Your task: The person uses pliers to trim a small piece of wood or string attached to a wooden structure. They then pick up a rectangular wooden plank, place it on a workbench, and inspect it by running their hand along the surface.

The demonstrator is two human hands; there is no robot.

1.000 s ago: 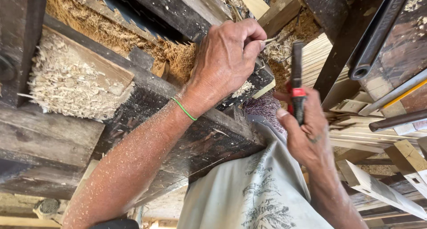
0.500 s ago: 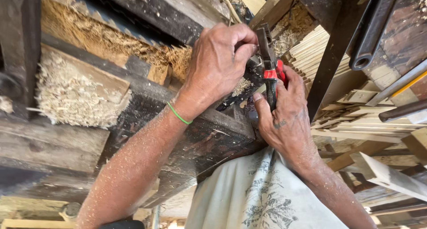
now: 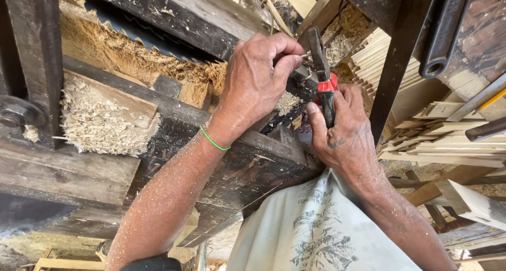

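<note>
My left hand [image 3: 258,84] reaches over a dark, grimy wooden beam [image 3: 247,171] and pinches a small thin piece, maybe a wire or nail, at a metal fitting [image 3: 295,79]. My right hand [image 3: 342,134] grips red-and-black-handled pliers [image 3: 322,76], whose jaws point up at the same fitting, right beside my left fingertips. A green band [image 3: 213,141] circles my left wrist. What the fingers pinch is too small to name.
A toothed saw blade [image 3: 132,23] runs along a dark beam at the upper left, above packed sawdust [image 3: 105,118]. Stacked thin wood strips [image 3: 448,139] lie at the right, beside a dark metal pipe [image 3: 445,28] and an upright post [image 3: 395,71].
My right hand has brought the pliers from the right up to the fitting by my left fingers. My left hand stayed pinching at the same spot.
</note>
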